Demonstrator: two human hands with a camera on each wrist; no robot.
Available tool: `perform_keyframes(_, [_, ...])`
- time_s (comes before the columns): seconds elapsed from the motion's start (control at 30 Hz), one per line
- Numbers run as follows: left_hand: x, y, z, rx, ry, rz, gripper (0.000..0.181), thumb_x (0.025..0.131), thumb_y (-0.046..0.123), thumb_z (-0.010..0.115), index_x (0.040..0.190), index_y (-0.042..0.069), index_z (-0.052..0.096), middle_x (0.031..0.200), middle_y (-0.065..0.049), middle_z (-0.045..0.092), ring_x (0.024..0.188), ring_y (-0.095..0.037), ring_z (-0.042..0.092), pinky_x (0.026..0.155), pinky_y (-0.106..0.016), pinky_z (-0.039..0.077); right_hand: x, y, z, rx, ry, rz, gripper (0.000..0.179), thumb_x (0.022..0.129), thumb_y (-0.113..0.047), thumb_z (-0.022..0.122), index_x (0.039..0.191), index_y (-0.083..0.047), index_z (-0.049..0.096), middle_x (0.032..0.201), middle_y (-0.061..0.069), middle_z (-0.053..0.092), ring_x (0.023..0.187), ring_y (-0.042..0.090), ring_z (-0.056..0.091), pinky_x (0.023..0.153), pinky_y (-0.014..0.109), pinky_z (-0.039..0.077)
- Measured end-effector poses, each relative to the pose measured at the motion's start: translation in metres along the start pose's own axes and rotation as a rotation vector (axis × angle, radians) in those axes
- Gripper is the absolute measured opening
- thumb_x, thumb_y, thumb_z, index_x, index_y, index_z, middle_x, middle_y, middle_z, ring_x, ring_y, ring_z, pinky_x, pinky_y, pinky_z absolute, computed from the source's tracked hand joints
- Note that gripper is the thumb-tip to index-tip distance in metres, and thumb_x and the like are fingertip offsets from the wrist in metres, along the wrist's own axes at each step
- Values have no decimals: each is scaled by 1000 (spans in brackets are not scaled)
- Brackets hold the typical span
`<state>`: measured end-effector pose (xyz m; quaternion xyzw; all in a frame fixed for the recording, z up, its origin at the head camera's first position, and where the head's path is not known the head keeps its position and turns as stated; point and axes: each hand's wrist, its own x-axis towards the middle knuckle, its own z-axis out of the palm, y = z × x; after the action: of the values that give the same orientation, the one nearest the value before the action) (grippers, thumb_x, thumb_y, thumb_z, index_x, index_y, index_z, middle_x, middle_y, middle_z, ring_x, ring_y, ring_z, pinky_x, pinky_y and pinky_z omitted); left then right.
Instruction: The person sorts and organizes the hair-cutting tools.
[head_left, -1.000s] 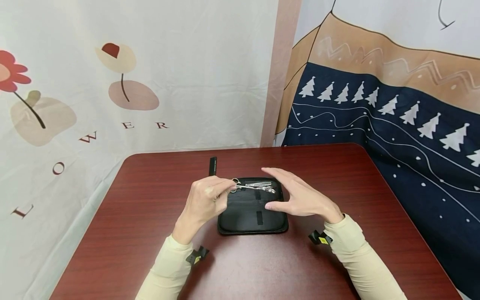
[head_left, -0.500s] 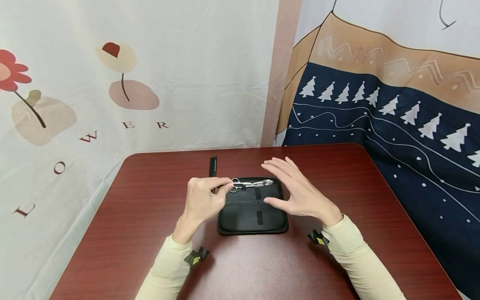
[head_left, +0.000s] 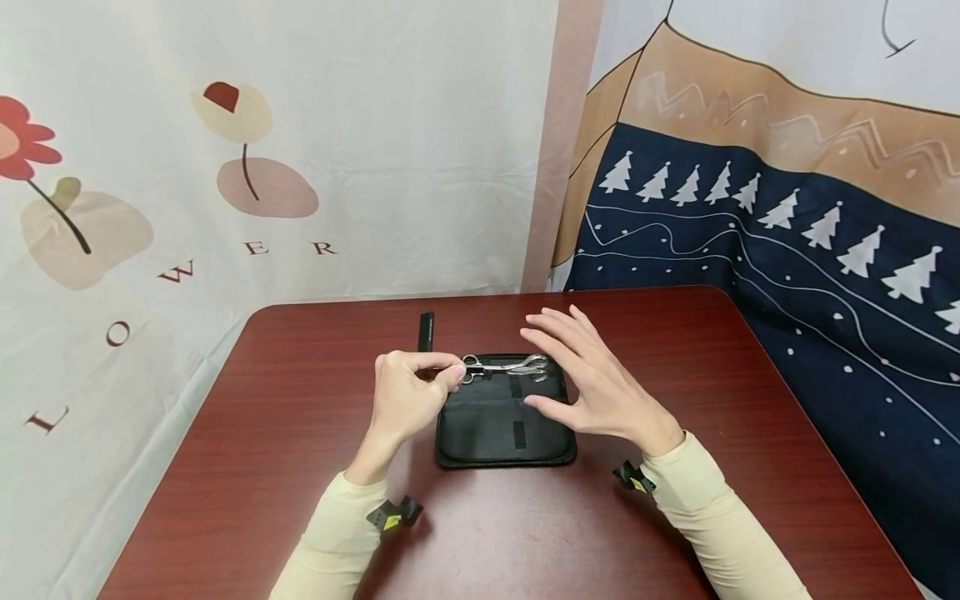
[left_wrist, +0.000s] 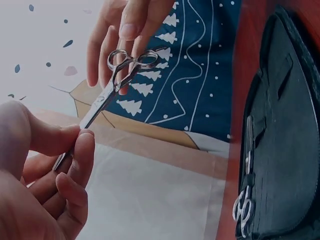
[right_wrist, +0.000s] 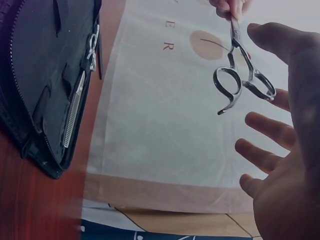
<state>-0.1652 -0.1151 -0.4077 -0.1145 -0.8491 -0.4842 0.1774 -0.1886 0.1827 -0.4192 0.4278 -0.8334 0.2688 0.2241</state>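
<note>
My left hand [head_left: 407,396] pinches a pair of silver hairdressing scissors [left_wrist: 102,97] by the blades between thumb and fingers. Its finger rings point away towards my right hand [head_left: 600,387], which is spread with thumb and fingers apart. The right fingertips are close to the rings; whether they touch cannot be told. Below both hands lies an unzipped black case [head_left: 487,437]. Inside it, along one side, a second pair of scissors [left_wrist: 245,207] is tucked under a strap, its toothed blade [right_wrist: 74,110] showing in the right wrist view.
A black comb [head_left: 426,332] lies on the table just behind my left hand, partly hidden by it. The reddish-brown table [head_left: 300,367] reaches to patterned cloth hangings [head_left: 420,167] at the back and right.
The held scissors have turned slightly, so their rings show more plainly. My right hand's fingers have lifted and spread wider. My left hand has moved only a little and keeps its pinch.
</note>
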Motion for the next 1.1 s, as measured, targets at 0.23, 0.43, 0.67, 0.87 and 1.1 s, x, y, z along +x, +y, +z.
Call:
perform_keyframes(0.23, [0, 1, 0, -122, -25, -127, 9, 92, 3, 85, 90, 9, 91, 72, -8, 82, 61, -3, 75, 64, -17, 58, 4, -5, 4, -100, 48, -71, 92, 84, -37, 98, 163, -12, 58, 168, 15, 58, 162, 38, 49, 143, 65, 20])
perform_keyframes(0.43, [0, 2, 3, -228, -36, -213, 5, 93, 2, 85, 95, 1, 89, 75, -12, 83, 62, -4, 75, 66, -18, 61, 5, -6, 7, -204, 54, -98, 93, 84, -42, 98, 162, -11, 59, 168, 15, 58, 160, 39, 50, 143, 66, 20])
perform_keyframes(0.67, [1, 5, 7, -371, -57, -279, 9, 94, -4, 81, 99, -10, 86, 76, -9, 83, 63, -5, 75, 70, -22, 65, 4, -6, 9, -270, 49, -109, 91, 87, -44, 96, 163, -11, 58, 167, 16, 58, 160, 39, 51, 143, 64, 21])
perform_keyframes(0.87, [2, 5, 8, -415, -59, -307, 10, 93, -5, 81, 99, -11, 85, 75, -3, 81, 62, -7, 75, 71, -23, 66, 4, -4, 11, -315, 83, -154, 88, 86, -39, 98, 160, -10, 61, 162, 17, 63, 154, 40, 56, 141, 61, 30])
perform_keyframes(1.1, [3, 3, 9, -451, -64, -339, 10, 93, -6, 80, 99, -12, 85, 76, -6, 82, 63, -9, 75, 71, -25, 67, 4, -3, 14, -374, 122, -213, 69, 85, -23, 98, 148, -9, 71, 152, 17, 70, 140, 38, 66, 121, 60, 53])
